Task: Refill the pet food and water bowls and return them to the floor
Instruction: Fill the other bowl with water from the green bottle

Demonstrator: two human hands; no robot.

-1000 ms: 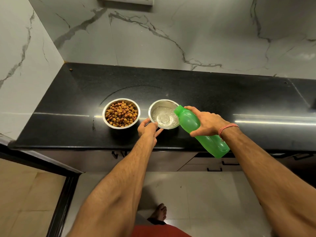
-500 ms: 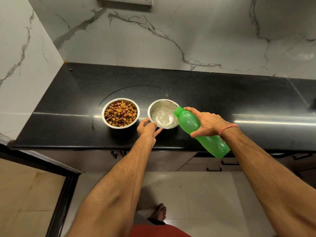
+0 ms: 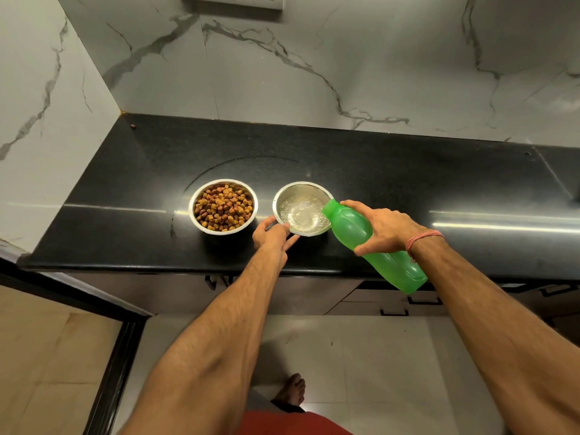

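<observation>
Two steel bowls stand side by side on the black counter (image 3: 408, 171). The left bowl (image 3: 223, 206) is full of brown and yellow kibble. The right bowl (image 3: 302, 208) holds rippling water. My right hand (image 3: 384, 226) grips a green plastic bottle (image 3: 373, 244), tilted with its mouth over the right bowl's rim. My left hand (image 3: 272, 236) holds the near left rim of the water bowl with its fingertips.
Marble walls close the counter at the back and on the left. A lone kibble piece (image 3: 133, 126) lies in the far left corner. Cabinet drawers with black handles (image 3: 394, 312) sit below the counter. My bare foot (image 3: 292, 392) stands on the pale tiled floor.
The bottle's mouth has shifted slightly toward the bowl's right rim, and the water in the bowl keeps rippling. My left hand has stayed at the rim.
</observation>
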